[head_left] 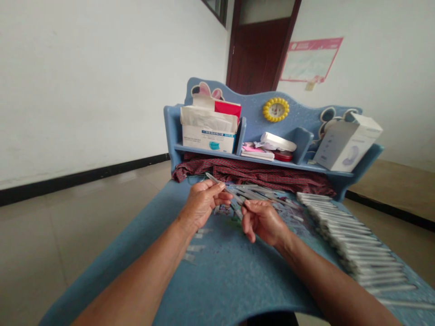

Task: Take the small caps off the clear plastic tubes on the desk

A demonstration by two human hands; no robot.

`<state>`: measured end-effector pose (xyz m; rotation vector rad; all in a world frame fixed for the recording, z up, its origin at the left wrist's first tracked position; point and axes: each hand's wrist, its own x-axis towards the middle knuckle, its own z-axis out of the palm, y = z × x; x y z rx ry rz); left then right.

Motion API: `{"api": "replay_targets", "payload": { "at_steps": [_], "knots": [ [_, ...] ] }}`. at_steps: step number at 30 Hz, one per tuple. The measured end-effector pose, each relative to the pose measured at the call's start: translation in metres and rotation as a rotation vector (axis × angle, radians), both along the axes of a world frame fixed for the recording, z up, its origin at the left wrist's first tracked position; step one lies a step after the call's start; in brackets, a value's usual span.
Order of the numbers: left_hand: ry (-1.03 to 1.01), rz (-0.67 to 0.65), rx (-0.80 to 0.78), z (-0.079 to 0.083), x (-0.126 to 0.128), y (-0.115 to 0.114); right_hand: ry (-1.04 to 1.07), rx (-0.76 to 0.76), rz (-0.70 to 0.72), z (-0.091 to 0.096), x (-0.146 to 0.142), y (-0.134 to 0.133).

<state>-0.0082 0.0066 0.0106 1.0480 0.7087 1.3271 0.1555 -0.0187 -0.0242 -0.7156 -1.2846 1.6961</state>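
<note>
My left hand (203, 202) pinches a thin grey pen (213, 178) that points up and to the left, its fingers closed round it. My right hand (262, 221) is curled close beside it, fingertips pinched at the pen's lower end (239, 202). Both hands hover over the blue desk (217, 271). Just beyond them lies a loose heap of similar pens (253, 192).
A long row of pens (346, 235) lies side by side along the desk's right edge. A red checked cloth (251, 174) lies under the blue shelf (272, 160), which holds a mask box (208, 131), papers, a white carton (346, 142) and a yellow clock (275, 109).
</note>
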Motion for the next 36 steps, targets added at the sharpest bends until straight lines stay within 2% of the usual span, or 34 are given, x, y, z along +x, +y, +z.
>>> {"api": "replay_targets", "payload": {
  "at_steps": [2,6,9,11,15,18,22,27,30,36],
  "knots": [
    [-0.008,0.029,-0.01,-0.0002,0.0004,0.001,-0.113,0.088,-0.107,-0.0003,-0.0021,-0.0003],
    [-0.01,0.078,-0.046,-0.0004,0.0021,0.0016,-0.419,0.377,-0.348,-0.003,-0.0026,-0.0006],
    [-0.006,0.068,-0.047,-0.0004,0.0027,0.0006,-0.551,0.508,-0.404,-0.0025,0.0002,-0.002],
    [-0.008,0.042,-0.034,-0.0008,0.0024,0.0002,-0.513,0.433,-0.359,-0.0005,0.0011,-0.0035],
    [-0.024,0.006,-0.022,-0.0013,0.0011,0.0,-0.227,0.116,-0.173,0.0024,-0.0005,-0.0047],
    [-0.031,-0.011,-0.022,-0.0011,0.0003,0.0,-0.049,-0.001,-0.045,0.0019,-0.0018,-0.0035],
    [-0.035,-0.03,-0.008,-0.0011,-0.001,0.0013,0.002,-0.033,-0.009,0.0017,-0.0031,-0.0021],
    [-0.038,0.029,-0.033,-0.0016,-0.0001,0.002,-0.084,0.096,-0.227,0.0012,-0.0048,-0.0013],
    [-0.033,0.035,-0.038,-0.0022,0.0013,0.0012,-0.128,0.163,-0.292,0.0005,-0.0047,-0.0015],
    [-0.033,0.013,-0.046,-0.004,0.0018,0.0018,-0.173,0.074,-0.2,0.0,-0.0034,-0.0016]
  ]
}}
